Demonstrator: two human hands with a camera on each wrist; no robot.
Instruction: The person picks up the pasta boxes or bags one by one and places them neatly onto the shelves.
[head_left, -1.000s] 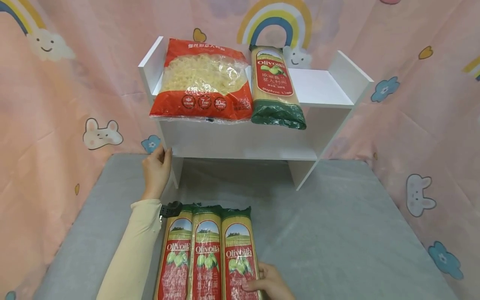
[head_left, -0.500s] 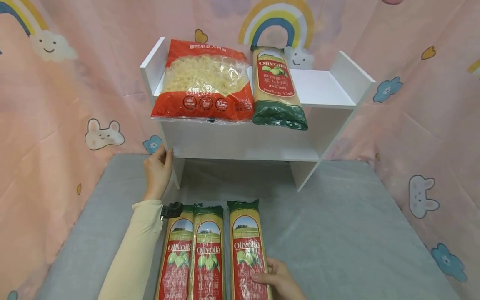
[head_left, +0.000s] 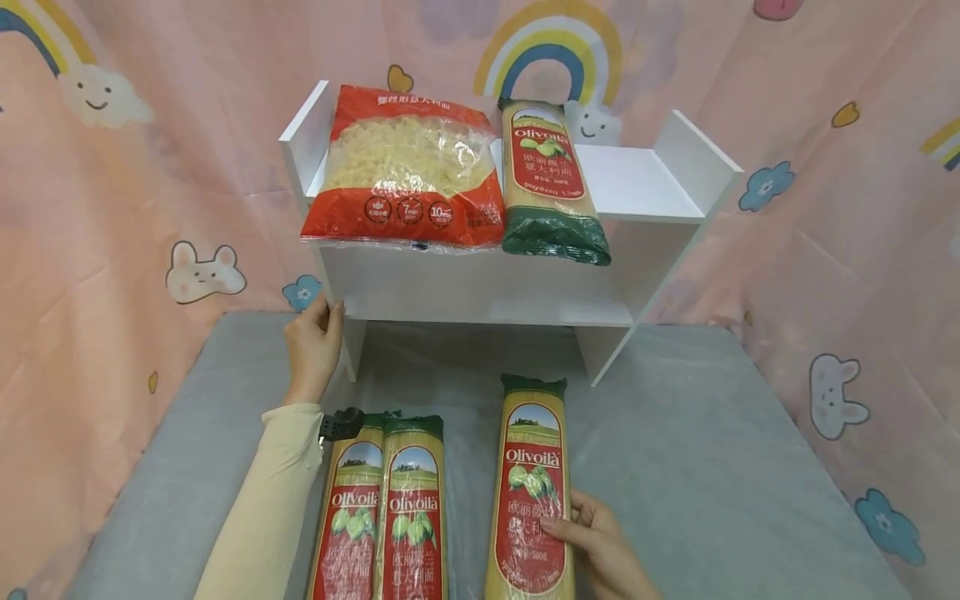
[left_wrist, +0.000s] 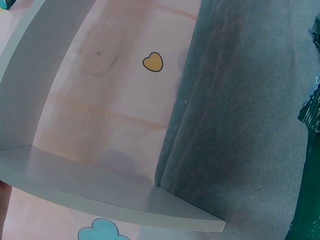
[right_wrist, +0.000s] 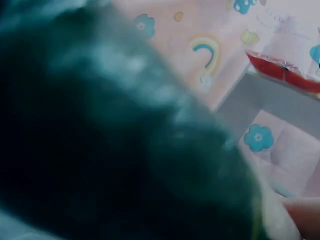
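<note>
My right hand (head_left: pixel 600 542) grips a packet of spaghetti (head_left: pixel 531 492) by its right edge, thumb across the front. The packet stands apart from two like spaghetti packets (head_left: pixel 411 508) that lie side by side on the grey cloth. In the right wrist view the packet's dark green end (right_wrist: pixel 125 135) is blurred and fills much of the picture. With curled fingers my left hand (head_left: pixel 313 346) holds the left side panel of the white shelf (head_left: pixel 480 283). The left wrist view shows the shelf's panel (left_wrist: pixel 100 190) close up, with only a sliver of the hand at the edge.
On the top board lie a red bag of spiral pasta (head_left: pixel 408 167) and another spaghetti packet (head_left: pixel 551 179), both overhanging the front edge. Grey cloth (head_left: pixel 697 467) covers the surface under the shelf. A pink patterned curtain (head_left: pixel 810 250) encloses the back and sides.
My right hand has drawn the rightmost spaghetti packet away from the other two, to the right and toward the shelf. My left hand has stayed at the shelf's side panel.
</note>
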